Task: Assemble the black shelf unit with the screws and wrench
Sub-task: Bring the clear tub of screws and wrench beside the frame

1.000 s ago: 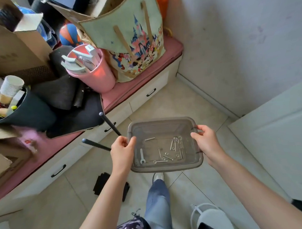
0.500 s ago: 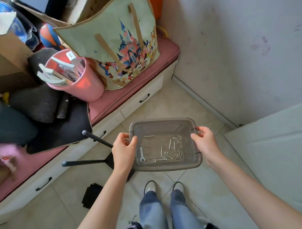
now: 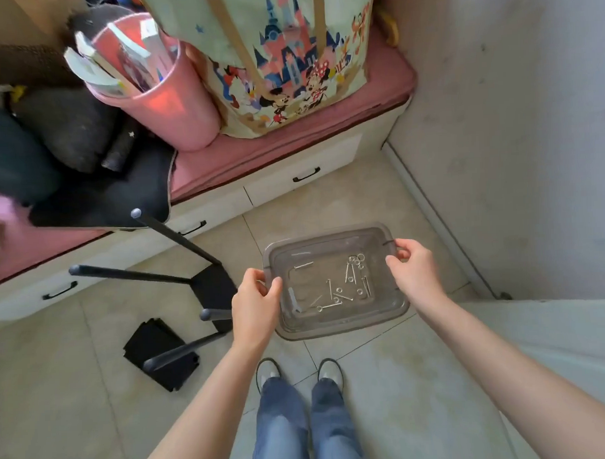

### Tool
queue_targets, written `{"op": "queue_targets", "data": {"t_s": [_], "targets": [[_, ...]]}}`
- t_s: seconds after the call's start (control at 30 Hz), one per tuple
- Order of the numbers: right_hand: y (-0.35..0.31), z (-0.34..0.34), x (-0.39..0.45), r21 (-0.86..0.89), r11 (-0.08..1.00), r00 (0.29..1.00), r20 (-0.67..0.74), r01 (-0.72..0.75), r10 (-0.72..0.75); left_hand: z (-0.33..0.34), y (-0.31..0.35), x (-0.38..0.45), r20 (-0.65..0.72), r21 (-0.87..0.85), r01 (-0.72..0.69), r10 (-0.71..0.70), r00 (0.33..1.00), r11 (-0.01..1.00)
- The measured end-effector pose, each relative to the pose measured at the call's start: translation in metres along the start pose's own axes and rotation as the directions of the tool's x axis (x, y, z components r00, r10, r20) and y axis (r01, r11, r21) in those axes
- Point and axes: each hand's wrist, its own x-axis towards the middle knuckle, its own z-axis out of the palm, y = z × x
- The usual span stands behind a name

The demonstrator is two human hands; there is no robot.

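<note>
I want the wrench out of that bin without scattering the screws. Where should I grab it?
Probably by its shaft, from straight above. The wrench lies flat along the left side of the clear bin, near the left hand, apart from most of the screws to its right. Pinch across the narrow middle; the bin's walls block a sideways approach.

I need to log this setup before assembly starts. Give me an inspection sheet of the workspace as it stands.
Surface: beige tiled floor.
Job's things: clear grey plastic tray carrying silver screws and small wrench; black shelf frame with legs lying on the floor; black flat panel beside it.
Clutter: pink bucket, cartoon tote bag on the pink bench.
Hands: left hand and right hand grip the tray's ends.
Cables: nothing seen.
Surroundings: grey wall.
</note>
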Motion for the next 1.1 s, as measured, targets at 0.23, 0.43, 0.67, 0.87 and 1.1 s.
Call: {"op": "queue_targets", "data": {"t_s": [0.23, 0.43, 0.67, 0.87, 1.1], "targets": [[0.046, 0.056, 0.068, -0.076, 0.996, 0.998, 0.047, 0.046, -0.043, 0.066, -0.064, 0.037, 0.03, 0.069, 0.135, -0.137, 0.99, 0.988], [0.106, 0.146, 0.147, -0.142, 0.985, 0.993, 0.086, 0.097, -0.085, 0.132, -0.149, 0.104, 0.144, 0.036, 0.312, -0.313, 0.939, 0.95], [0.192, 0.278, 0.232, -0.268, 0.94, 0.969, 0.179, 0.212, -0.168, 0.21, -0.282, 0.171, 0.215, -0.035, 0.441, -0.424, 0.88, 0.897], [0.246, 0.377, 0.283, -0.314, 0.882, 0.902, 0.366, 0.351, -0.228, 0.263, -0.373, 0.21, 0.322, -0.139, 0.56, -0.498, 0.805, 0.816], [0.282, 0.436, 0.322, -0.391, 0.798, 0.823, 0.525, 0.459, -0.216, 0.305, -0.431, 0.231, 0.462, -0.163, 0.705, -0.578, 0.673, 0.69]]}}
